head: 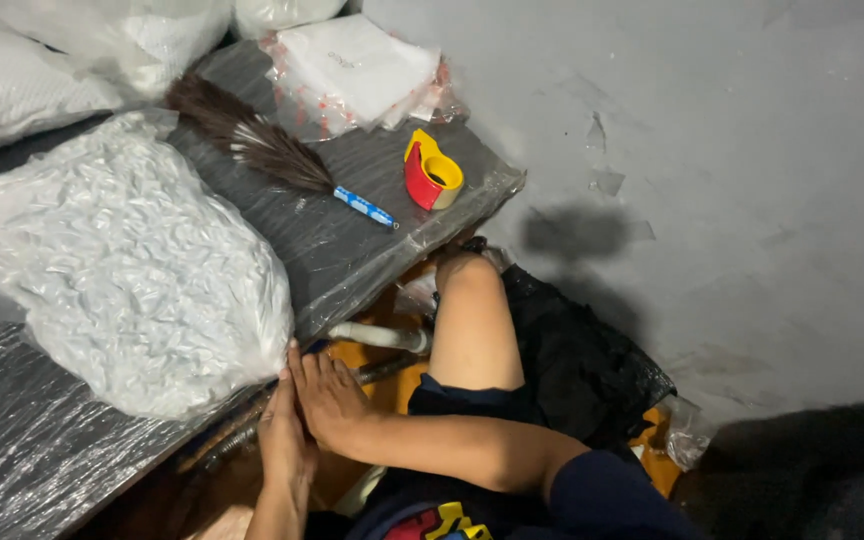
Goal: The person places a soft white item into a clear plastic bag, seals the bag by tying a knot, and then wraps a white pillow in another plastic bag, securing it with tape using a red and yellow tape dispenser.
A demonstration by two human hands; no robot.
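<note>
Clear plastic bag (117,270) of crumpled film sits on wrapped tabletop (352,240), near edge. L hand (285,440) & R hand (327,395) pressed together just below bag, fingers flat, gripping nothing. Feather duster (262,150) & red-yellow tape dispenser (432,170) lie further back.

One feather duster (262,150) with a blue handle and one red-and-yellow tape dispenser (432,172) lie on the single wrapped tabletop (352,240). One big crinkled clear plastic bag (122,270) fills the left of the frame, and one flat packet of white sheets (352,70) sits at upper centre. Two bare hands, the left hand (287,440) and the right hand (330,395), meet at the lower centre.
</note>
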